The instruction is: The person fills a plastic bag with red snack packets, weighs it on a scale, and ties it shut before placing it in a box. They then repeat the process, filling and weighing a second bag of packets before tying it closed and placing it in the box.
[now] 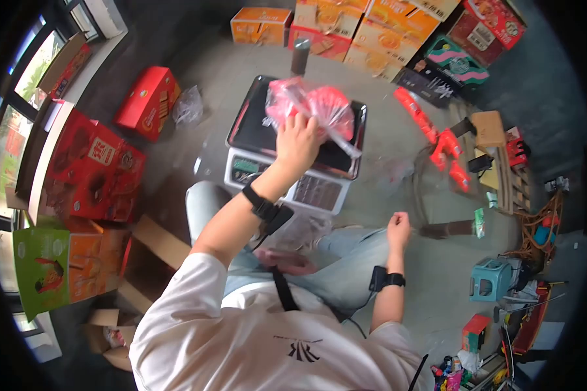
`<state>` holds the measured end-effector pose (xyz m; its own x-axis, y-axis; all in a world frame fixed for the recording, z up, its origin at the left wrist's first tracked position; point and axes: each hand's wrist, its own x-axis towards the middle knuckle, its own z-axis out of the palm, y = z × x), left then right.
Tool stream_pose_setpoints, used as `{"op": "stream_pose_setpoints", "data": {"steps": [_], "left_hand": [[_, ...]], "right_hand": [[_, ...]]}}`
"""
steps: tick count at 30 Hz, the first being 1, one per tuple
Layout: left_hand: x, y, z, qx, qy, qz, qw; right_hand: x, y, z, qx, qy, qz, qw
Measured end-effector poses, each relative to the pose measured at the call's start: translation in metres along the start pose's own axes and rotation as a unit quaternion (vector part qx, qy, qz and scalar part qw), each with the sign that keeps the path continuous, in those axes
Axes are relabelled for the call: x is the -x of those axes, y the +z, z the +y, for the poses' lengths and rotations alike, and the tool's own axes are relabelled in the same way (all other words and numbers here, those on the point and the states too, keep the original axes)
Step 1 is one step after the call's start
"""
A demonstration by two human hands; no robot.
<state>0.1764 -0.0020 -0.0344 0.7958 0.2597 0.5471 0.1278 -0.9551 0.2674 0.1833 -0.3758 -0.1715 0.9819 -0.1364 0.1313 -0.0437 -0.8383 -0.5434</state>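
Note:
My left hand (pixel 298 140) is closed on a clear plastic bag with pink-red contents (pixel 332 107), which lies on the black tray (pixel 248 124) of a weighing scale. The scale's white base (pixel 317 190), with its keypad and green display, faces me. Part of the bag trails over the right side of the tray. Off to the right, above my leg, my right hand (pixel 398 229) is curled closed, with nothing visible in it.
Orange cartons (pixel 261 27) are stacked at the back. Red packets (pixel 447 150) lie on the floor to the right, near a blue stool (pixel 490 280). On the left are red boxes (pixel 149 103) and an open cardboard box (pixel 156 247).

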Motion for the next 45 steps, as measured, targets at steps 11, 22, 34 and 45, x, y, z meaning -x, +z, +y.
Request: {"op": "stream_pose_setpoints", "data": {"steps": [11, 22, 34, 45], "left_hand": [[0.029, -0.051, -0.003, 0.265, -0.049, 0.081, 0.959], [0.067, -0.087, -0.012, 0.366, -0.109, 0.211, 0.9], [0.169, -0.206, -0.094, 0.463, -0.191, 0.254, 0.827], [0.38, -0.326, -0.213, 0.491, -0.398, 0.564, 0.531]], "right_hand": [[-0.001, 0.008, -0.055, -0.342, 0.019, -0.01, 0.939], [0.052, 0.01, -0.284, -0.474, -0.261, -0.124, 0.832], [0.173, 0.02, -0.391, -0.565, -0.2, -0.185, 0.778], [0.354, 0.07, -0.452, -0.54, -0.152, -0.587, 0.583]]}}
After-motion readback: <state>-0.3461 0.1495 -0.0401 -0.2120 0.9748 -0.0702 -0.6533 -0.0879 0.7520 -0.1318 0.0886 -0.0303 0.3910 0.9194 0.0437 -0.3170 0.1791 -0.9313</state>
